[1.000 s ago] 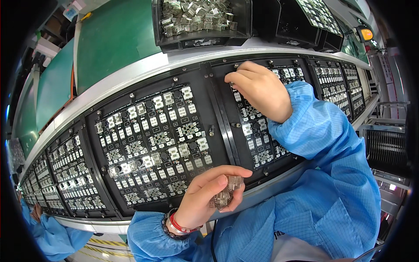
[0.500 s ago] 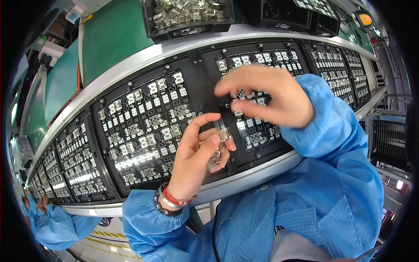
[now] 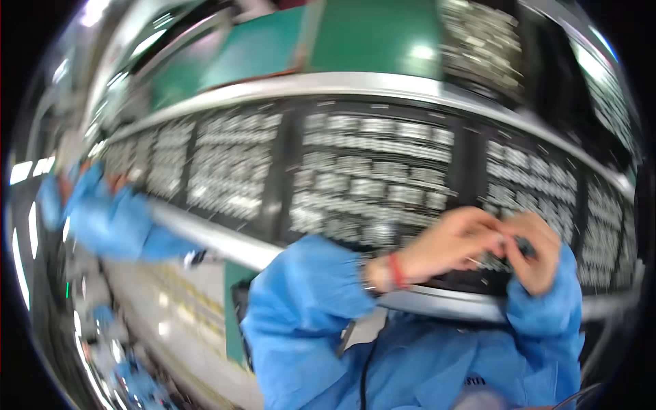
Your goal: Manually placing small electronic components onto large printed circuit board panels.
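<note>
Both my hands have met over the right-hand circuit board panel (image 3: pixel 529 164), and the whole view is smeared by motion. My left hand (image 3: pixel 451 242) is closed, its fingertips reaching my right hand; small silver metal parts (image 3: pixel 480 261) glint below its fingers. The fingers of my right hand (image 3: pixel 538 256) are curled in against the left fingertips. A small dark thing (image 3: pixel 525 247) shows at the right fingers, too blurred to name. Another panel, full of white and silver components (image 3: pixel 372 167), lies in a black frame left of my hands.
More framed panels (image 3: pixel 232 160) run along the silver-edged line (image 3: pixel 273 87). Behind it stand a bin of silver metal parts (image 3: pixel 482 48) and a dark bin (image 3: pixel 557 68), beside a green surface (image 3: pixel 376 34). A co-worker's blue sleeve (image 3: pixel 113 219) reaches the line at the far left.
The view has swung left, so the panels and bins sit further right. My hands, apart before, have come together; the right fingers have curled in. The left hand's handful of metal parts is now mostly hidden.
</note>
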Motion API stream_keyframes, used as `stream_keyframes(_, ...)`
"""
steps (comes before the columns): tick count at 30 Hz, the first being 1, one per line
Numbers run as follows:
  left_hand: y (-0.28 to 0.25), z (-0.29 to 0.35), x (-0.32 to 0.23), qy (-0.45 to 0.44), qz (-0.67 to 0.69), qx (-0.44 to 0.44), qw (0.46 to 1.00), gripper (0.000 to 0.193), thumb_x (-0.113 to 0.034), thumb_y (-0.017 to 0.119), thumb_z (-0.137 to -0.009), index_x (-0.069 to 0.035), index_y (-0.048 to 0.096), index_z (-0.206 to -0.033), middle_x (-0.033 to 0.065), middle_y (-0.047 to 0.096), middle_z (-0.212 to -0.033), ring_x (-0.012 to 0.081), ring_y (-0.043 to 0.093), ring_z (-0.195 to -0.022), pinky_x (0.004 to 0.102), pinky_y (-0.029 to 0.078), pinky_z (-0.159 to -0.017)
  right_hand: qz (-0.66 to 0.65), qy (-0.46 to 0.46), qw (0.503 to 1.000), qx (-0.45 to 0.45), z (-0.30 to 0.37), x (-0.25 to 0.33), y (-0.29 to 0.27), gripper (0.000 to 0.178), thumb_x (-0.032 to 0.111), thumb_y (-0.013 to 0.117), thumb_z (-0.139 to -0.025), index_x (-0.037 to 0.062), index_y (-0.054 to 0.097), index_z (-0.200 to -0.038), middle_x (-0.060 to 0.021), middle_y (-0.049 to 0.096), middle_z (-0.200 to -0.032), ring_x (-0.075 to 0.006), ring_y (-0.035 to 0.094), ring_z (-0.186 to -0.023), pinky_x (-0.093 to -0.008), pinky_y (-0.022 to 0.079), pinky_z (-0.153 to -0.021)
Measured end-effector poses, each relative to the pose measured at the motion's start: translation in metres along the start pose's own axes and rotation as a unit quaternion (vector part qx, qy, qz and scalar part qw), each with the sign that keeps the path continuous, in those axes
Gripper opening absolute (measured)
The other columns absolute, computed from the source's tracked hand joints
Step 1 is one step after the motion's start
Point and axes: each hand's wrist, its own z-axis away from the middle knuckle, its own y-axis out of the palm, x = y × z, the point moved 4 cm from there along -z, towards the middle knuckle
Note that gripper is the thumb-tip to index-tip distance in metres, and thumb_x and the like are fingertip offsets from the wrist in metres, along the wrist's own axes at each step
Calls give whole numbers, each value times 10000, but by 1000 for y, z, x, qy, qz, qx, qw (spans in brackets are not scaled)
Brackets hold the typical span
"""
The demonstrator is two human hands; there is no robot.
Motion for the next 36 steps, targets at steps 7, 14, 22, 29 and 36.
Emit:
stream_keyframes(7,3,1,6,46,-6,-8,999,262,-186,578,-896,-8,454,-1044,65,605,-786,62,496,-554,178,382,-463,15,-49,998,37,2,11,1,244,-118,592,-667,-22,578,-890,-145,582,-811,-289,575,-719,-340,457,-657)
stream_keyframes(14,4,0,5,57,-57,-6,997,217,-217,571,-902,-29,491,-976,43,593,-723,53,485,-523,176,378,-451,5,-42,996,72,8,5,0,274,-113,553,-674,-22,541,-932,-156,565,-830,-287,559,-739,-343,437,-681)
stream_keyframes(22,-1,0,1,245,-171,-81,951,145,-137,612,-851,-33,565,-939,5,584,-745,48,505,-610,198,415,-539,-69,47,993,84,13,-5,3,276,-98,550,-724,-20,523,-988,-156,528,-992,-236,527,-858,-312,425,-780)
stream_keyframes(29,2,6,-12,254,-243,-124,928,104,-102,583,-850,-24,562,-915,8,559,-733,55,490,-615,212,409,-555,-117,144,983,9,19,-14,10,352,-130,538,-689,-9,527,-1019,-152,544,-1012,-192,503,-790,-286,422,-730)
stream_keyframes(36,-6,9,-25,114,88,-79,986,173,-196,490,-942,-38,517,-1006,8,519,-675,43,443,-521,176,309,-423,-169,185,967,36,19,-28,2,296,-123,485,-759,-15,540,-1029,-138,535,-1050,-186,526,-908,-272,425,-799)
